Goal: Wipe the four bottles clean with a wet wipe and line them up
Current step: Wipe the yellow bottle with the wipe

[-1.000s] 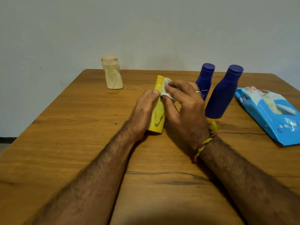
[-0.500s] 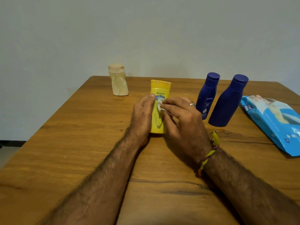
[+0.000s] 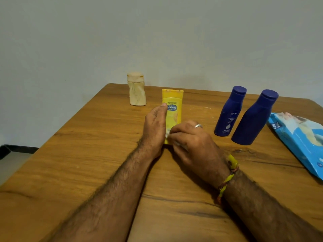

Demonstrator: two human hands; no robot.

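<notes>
Wooden surface [image 3: 87, 172], both forearms reaching in from the near edge. Right hand [image 3: 190, 142], ring on one finger, thread band at the wrist, pinches a small white wet wipe [image 3: 167, 135] against the lower front of the yellow bottle [image 3: 173, 109]. Left hand [image 3: 154, 130] steadies that bottle from its left side, fingers straight along it. Bottle upright at centre. To the right, two blue bottles: one [image 3: 253, 119] nearer, one [image 3: 229, 112] just behind, close together. Blue wipes pack [image 3: 300, 137] at the right edge. Beige bottle [image 3: 136, 89] far left, alone.
</notes>
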